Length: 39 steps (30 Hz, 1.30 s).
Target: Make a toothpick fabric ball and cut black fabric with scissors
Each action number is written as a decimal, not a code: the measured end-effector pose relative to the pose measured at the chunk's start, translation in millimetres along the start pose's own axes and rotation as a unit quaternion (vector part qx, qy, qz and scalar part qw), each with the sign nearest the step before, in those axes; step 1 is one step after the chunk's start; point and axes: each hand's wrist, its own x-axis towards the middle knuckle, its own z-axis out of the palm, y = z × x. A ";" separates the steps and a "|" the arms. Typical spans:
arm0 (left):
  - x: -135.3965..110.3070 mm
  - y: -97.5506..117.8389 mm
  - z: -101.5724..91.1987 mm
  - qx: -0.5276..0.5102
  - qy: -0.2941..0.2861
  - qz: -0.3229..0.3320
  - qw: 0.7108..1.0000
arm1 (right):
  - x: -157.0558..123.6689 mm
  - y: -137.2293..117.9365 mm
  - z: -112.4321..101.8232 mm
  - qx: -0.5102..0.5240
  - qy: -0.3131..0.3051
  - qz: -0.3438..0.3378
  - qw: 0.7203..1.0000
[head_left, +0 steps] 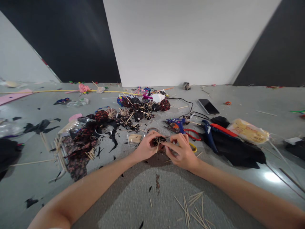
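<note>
Near the middle of the head view, my left hand (148, 147) is closed around a small black fabric disc with toothpicks (157, 142) fanning out across it. At the disc's right edge, the thumb and fingertips of my right hand (182, 152) are pinched together; whatever lies between them is too small to make out. Just left of my left hand is a clear box of toothpicks (134, 138). Beyond my right hand lie a blue glue gun (179, 122) and red-handled scissors (193, 135). Finished-looking discs with toothpick spokes (125, 121) are heaped behind my hands.
Dark patterned fabric (79, 151) and cut scraps spread at left. A phone (208, 106), black cloth (240, 152) and a yellow package (249, 131) lie at right. Loose toothpicks (187, 210) are scattered in front. A black cable (188, 103) runs behind the glue gun.
</note>
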 end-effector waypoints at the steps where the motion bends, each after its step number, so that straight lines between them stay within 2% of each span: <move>1: 0.2 0.5 -0.2 0.007 0.002 0.003 1.000 | -0.1 0.0 0.2 -0.002 0.001 -0.002 1.000; 10: 0.7 3.7 -1.1 0.023 -0.003 0.010 1.000 | 1.7 -1.0 -0.3 -0.020 0.007 -0.032 0.999; 28: 1.2 1.4 -0.5 0.017 0.008 0.003 1.000 | -0.7 0.5 -0.7 -0.003 -0.003 -0.017 1.000; 31: 1.3 -1.9 -1.2 0.019 0.031 0.009 0.999 | 4.1 10.1 -3.3 -0.003 0.046 0.046 0.998; 34: -0.6 -3.0 -2.0 0.025 0.062 -0.011 0.998 | 12.2 35.3 -3.8 -0.045 0.094 0.193 0.976; 36: -2.7 -1.8 -1.9 0.026 0.089 -0.032 0.995 | 15.4 58.3 -1.3 -0.099 0.077 0.290 0.949; 39: -5.6 0.4 -0.9 0.030 0.123 -0.044 0.991 | 13.6 90.4 5.8 -0.140 -0.002 0.356 0.924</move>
